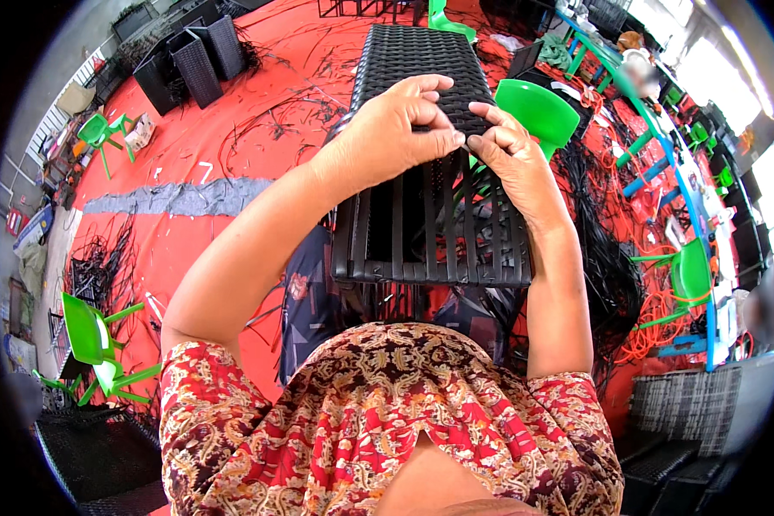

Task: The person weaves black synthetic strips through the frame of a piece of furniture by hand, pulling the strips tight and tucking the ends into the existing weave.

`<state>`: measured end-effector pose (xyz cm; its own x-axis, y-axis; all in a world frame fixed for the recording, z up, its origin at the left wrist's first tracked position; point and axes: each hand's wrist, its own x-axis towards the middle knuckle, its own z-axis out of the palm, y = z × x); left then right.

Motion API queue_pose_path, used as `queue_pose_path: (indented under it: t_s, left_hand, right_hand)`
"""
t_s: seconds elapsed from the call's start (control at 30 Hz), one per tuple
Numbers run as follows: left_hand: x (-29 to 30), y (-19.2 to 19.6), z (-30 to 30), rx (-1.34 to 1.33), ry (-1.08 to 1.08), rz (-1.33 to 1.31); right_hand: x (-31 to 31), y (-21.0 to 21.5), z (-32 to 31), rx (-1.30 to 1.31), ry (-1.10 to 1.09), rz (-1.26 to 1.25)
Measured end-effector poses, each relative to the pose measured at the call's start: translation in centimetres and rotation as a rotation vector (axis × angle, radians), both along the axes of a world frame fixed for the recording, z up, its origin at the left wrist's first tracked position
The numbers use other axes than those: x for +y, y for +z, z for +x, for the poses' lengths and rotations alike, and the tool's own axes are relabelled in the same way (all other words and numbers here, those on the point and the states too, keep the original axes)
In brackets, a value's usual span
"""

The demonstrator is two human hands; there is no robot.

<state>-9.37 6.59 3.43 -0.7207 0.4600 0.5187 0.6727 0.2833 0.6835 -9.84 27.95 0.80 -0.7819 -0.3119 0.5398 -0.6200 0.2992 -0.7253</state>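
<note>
In front of me stands a black woven panel [417, 56] on a frame, its far part closely woven. The near part has bare lengthwise black strips [445, 228] with gaps between them. Over the edge of the weave, my left hand [396, 125] is closed in a pinch, thumb and forefinger on a thin black strip. My right hand [516, 159] pinches close beside it, its fingertips nearly touching the left thumb. Fingers hide most of the strip between them.
A green chair [537, 113] stands just right of the panel. Black strips [606, 249] lie heaped beyond my right arm, with orange cord [658, 322] near them. Woven black boxes [199, 69] stand far left on the red floor covering [258, 155]. A green chair [95, 340] is at left.
</note>
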Motion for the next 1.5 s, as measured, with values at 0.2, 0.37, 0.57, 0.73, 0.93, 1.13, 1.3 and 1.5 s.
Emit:
queue_pose_path:
  t_s: [0.2,0.37,0.57,0.73,0.93,1.13,1.3,1.5]
  left_hand:
    - [-1.4,-0.7,1.2,0.447,0.227,-0.460]
    - [-0.9,-0.9,0.8,0.366,0.279,-0.680]
    - [-1.0,-1.5,0.5,0.256,0.258,-0.602]
    - [-1.4,-1.9,0.2,0.257,0.237,-0.518]
    - [-1.1,-2.0,0.0,0.246,0.226,-0.501]
    - [-0.6,-1.3,-0.7,0.097,0.178,-0.452]
    - [-0.5,-0.6,-1.3,-0.093,0.087,-0.328]
    - [-1.8,-1.1,-1.3,-0.264,-0.232,0.360]
  right_hand:
    - [-0.9,0.7,0.6,0.149,-0.162,0.150]
    - [-1.6,1.5,0.6,0.008,-0.018,0.063]
    - [-1.5,1.4,0.5,-0.035,0.013,0.059]
    - [-1.3,0.9,0.2,-0.075,-0.016,-0.060]
    - [-1.1,1.1,0.2,-0.080,-0.030,-0.051]
    - [-1.7,1.2,0.2,0.091,-0.081,0.276]
    - [-2.1,1.8,0.4,0.208,-0.144,0.325]
    - [-2.9,3.6,1.2,-0.018,0.072,0.221]
